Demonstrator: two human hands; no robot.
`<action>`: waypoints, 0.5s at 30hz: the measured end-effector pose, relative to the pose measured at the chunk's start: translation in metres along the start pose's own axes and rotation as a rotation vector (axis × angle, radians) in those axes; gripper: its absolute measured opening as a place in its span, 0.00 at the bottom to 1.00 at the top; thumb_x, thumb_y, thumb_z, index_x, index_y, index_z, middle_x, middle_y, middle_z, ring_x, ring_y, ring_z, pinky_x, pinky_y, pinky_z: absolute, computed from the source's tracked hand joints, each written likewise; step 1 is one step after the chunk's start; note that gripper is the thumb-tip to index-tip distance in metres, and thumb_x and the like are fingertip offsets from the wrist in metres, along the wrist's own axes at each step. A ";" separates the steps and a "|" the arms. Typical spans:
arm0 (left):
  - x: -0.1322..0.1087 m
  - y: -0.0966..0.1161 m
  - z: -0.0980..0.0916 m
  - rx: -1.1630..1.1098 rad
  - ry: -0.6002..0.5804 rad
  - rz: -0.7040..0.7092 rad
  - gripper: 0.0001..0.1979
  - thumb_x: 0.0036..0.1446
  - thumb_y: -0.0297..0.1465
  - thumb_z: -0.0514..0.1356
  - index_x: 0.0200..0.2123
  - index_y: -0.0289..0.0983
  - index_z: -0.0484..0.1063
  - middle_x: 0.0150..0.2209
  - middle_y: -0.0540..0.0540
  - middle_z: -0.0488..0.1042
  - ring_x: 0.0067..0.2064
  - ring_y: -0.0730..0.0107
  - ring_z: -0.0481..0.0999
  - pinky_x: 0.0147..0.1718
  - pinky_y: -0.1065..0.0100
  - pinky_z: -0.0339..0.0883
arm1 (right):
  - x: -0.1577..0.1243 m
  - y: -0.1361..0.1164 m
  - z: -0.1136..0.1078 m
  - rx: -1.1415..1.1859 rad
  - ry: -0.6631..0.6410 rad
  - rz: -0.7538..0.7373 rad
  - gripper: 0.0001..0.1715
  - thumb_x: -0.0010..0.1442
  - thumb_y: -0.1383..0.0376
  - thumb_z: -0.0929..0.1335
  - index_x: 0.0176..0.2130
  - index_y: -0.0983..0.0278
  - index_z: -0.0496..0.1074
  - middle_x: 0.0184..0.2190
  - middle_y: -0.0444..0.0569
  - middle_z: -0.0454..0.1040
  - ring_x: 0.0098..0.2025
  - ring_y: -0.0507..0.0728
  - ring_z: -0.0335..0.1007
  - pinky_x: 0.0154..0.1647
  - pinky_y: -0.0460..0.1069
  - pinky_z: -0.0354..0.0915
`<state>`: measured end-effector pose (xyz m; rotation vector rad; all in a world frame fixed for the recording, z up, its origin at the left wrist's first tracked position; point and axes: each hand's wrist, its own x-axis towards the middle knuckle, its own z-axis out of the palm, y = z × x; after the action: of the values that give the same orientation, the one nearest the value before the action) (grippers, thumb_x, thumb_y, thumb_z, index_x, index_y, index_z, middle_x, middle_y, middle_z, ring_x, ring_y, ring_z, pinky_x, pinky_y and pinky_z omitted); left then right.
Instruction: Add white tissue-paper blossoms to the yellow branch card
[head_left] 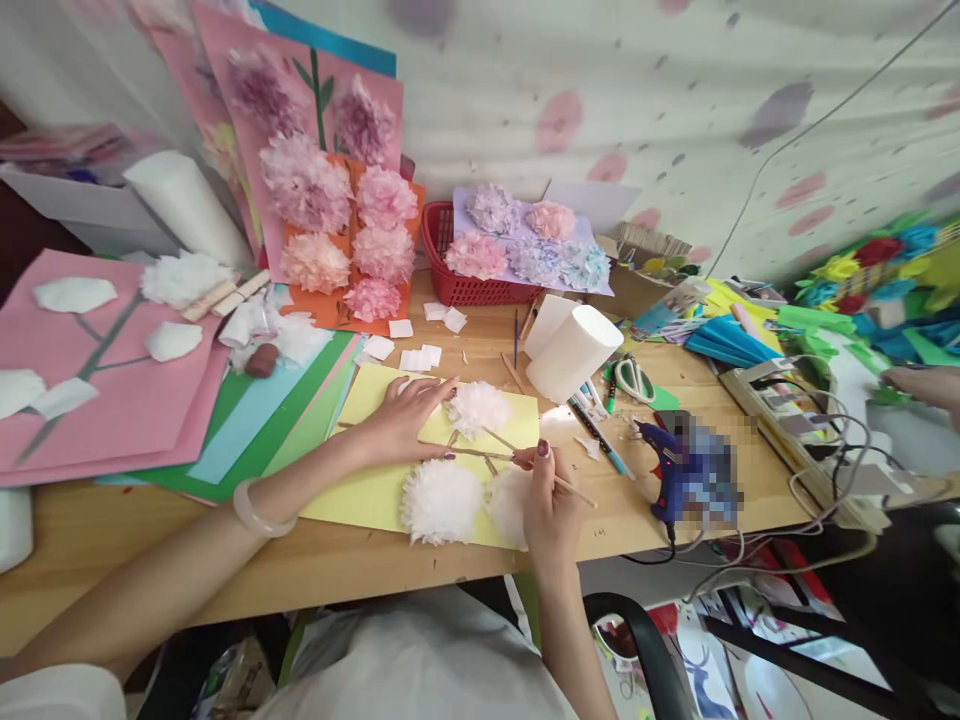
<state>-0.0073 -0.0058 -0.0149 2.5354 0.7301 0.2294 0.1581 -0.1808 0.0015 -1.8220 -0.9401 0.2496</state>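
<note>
A yellow paper sheet (360, 490) lies on the wooden table (97, 520) with three white tissue flowers on it: one at the top (478, 406), one at the bottom (440, 500), one partly behind my right hand (504, 500). My left hand (405, 412) rests flat on the sheet, fingers stretched toward the top flower. My right hand (550, 505) is closed, pinching thin wooden sticks (501, 446) that cross over the sheet between the flowers.
A blue glue gun (671, 465) lies right of the sheet, beside a white paper roll (574, 352), scissors (634, 378) and pens. A red basket (465, 285), pink flower boards (330, 180) and coloured sheets (112, 390) crowd the back and left. Another person's hand (926, 385) shows at the right.
</note>
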 end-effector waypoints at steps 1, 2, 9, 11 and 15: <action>0.000 0.001 0.000 0.000 0.006 -0.009 0.51 0.52 0.50 0.65 0.71 0.42 0.44 0.66 0.33 0.62 0.68 0.43 0.56 0.63 0.46 0.45 | -0.001 0.000 -0.002 0.019 0.022 0.019 0.31 0.68 0.45 0.58 0.29 0.62 0.73 0.29 0.48 0.77 0.33 0.57 0.72 0.37 0.51 0.62; 0.000 0.001 0.000 -0.001 0.012 -0.013 0.51 0.51 0.50 0.66 0.71 0.42 0.44 0.66 0.33 0.62 0.68 0.43 0.56 0.63 0.46 0.45 | -0.003 0.000 -0.004 0.037 0.045 0.031 0.31 0.68 0.45 0.58 0.29 0.62 0.74 0.29 0.49 0.77 0.34 0.57 0.73 0.38 0.51 0.63; -0.002 0.007 -0.004 0.005 0.014 -0.050 0.51 0.50 0.48 0.67 0.70 0.41 0.47 0.67 0.33 0.61 0.68 0.43 0.56 0.64 0.45 0.46 | -0.013 0.002 -0.016 0.137 0.116 0.044 0.33 0.67 0.43 0.58 0.27 0.62 0.74 0.27 0.49 0.77 0.33 0.57 0.73 0.38 0.51 0.64; -0.002 0.009 -0.006 0.007 0.007 -0.058 0.50 0.50 0.47 0.68 0.70 0.40 0.48 0.67 0.32 0.60 0.68 0.43 0.56 0.64 0.45 0.46 | -0.011 0.002 -0.018 0.178 0.152 0.053 0.34 0.67 0.43 0.58 0.26 0.63 0.74 0.27 0.50 0.76 0.33 0.58 0.73 0.38 0.52 0.64; -0.002 0.009 -0.006 0.001 -0.005 -0.062 0.49 0.48 0.47 0.70 0.69 0.43 0.53 0.66 0.34 0.62 0.68 0.44 0.56 0.65 0.45 0.44 | -0.005 -0.011 -0.030 0.288 0.142 0.002 0.31 0.66 0.44 0.60 0.26 0.63 0.73 0.25 0.49 0.75 0.30 0.57 0.72 0.36 0.51 0.65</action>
<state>-0.0061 -0.0110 -0.0048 2.5087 0.8059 0.2013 0.1660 -0.2032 0.0237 -1.5543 -0.7607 0.2400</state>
